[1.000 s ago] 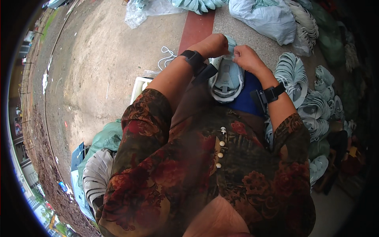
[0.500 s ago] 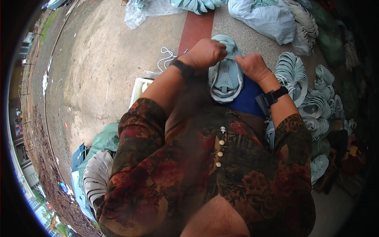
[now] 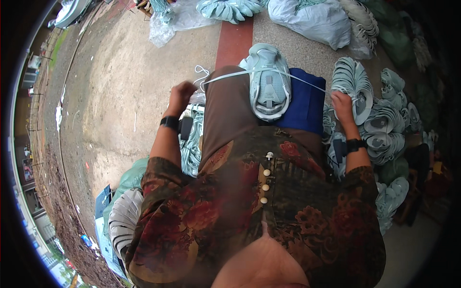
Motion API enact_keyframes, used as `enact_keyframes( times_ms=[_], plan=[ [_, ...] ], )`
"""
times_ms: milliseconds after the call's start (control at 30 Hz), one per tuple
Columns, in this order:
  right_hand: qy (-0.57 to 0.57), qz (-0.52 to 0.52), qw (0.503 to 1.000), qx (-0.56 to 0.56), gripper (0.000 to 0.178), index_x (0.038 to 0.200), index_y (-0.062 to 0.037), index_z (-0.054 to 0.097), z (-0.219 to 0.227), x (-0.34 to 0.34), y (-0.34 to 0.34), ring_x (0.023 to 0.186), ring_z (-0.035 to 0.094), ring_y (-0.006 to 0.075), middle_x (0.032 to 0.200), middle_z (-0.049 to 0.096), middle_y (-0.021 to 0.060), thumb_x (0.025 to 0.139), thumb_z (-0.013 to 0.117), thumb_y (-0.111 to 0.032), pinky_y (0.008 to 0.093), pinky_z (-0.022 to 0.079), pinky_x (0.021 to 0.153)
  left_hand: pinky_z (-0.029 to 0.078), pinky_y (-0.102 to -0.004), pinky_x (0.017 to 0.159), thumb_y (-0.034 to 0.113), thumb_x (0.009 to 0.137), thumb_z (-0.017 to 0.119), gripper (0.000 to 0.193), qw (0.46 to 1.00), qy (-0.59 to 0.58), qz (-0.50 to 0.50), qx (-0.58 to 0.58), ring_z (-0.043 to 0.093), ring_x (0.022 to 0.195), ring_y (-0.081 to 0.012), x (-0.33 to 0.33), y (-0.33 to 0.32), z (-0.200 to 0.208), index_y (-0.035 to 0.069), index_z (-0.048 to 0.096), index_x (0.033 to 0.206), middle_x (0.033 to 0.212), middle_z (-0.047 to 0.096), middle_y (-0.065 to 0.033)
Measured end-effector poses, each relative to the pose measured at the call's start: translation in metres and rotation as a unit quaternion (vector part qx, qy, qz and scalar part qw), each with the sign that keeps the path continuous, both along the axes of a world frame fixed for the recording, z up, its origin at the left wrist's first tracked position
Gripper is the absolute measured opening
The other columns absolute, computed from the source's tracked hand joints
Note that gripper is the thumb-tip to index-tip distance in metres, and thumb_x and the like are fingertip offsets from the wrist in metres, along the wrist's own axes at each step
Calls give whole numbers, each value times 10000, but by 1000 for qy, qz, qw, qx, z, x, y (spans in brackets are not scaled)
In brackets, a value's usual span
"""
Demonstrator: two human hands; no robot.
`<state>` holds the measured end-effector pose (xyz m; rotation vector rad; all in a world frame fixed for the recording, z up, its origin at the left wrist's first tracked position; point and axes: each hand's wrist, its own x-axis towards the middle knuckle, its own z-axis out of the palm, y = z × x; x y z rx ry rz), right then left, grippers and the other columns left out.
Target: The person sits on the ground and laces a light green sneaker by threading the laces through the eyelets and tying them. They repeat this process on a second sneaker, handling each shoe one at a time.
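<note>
A pale blue-green shoe upper (image 3: 270, 91) rests on my lap, partly over a dark blue cloth (image 3: 305, 101) on my right thigh. A light shoelace (image 3: 230, 75) runs across the upper and is stretched out to both sides. My left hand (image 3: 181, 97), out past my left knee, is closed on one end of it. On the other side my right hand (image 3: 342, 103) pinches the opposite end, beside a stack of shoe uppers (image 3: 353, 79).
More bundles of uppers (image 3: 384, 129) are piled on my right. Pale laces (image 3: 193, 139) hang in a bunch by my left thigh. A white plastic sack (image 3: 312, 21) lies ahead, with fanned uppers (image 3: 228, 8) beside it. Grey uppers (image 3: 126, 216) and a green sack (image 3: 132, 175) sit at lower left.
Both hands have moved from close together over the upper to wide apart on either side. The shoelace is now drawn out long between them.
</note>
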<state>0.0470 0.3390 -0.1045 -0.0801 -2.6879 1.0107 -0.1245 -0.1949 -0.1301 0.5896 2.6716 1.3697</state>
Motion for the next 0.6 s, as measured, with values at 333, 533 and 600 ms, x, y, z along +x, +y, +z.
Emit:
enact_keyframes(
  times_ms=[333,533,600],
  plan=[
    [-112,-246,959,-87,179,707,28,537,-68,219,131,510,391,93,536,440,75,794,545,-128,295,336,481,395,-211,445,103,808,632,84,924,-246,288,49,512,503,-72,142,-233,-88,25,631,776,631,601,-29],
    [-188,-298,935,-36,141,701,14,587,-93,314,148,522,439,94,549,478,30,771,537,-97,299,365,487,414,-218,462,95,811,647,84,879,-363,302,63,532,515,-92,195,-261,-110,13,634,801,645,610,-28],
    [-210,-316,917,-124,133,764,12,649,-100,330,137,517,481,90,560,506,-13,766,563,-90,272,370,479,418,-229,468,90,787,677,93,878,-365,306,47,534,512,-96,199,-256,-116,6,639,773,628,603,-23]
  ],
)
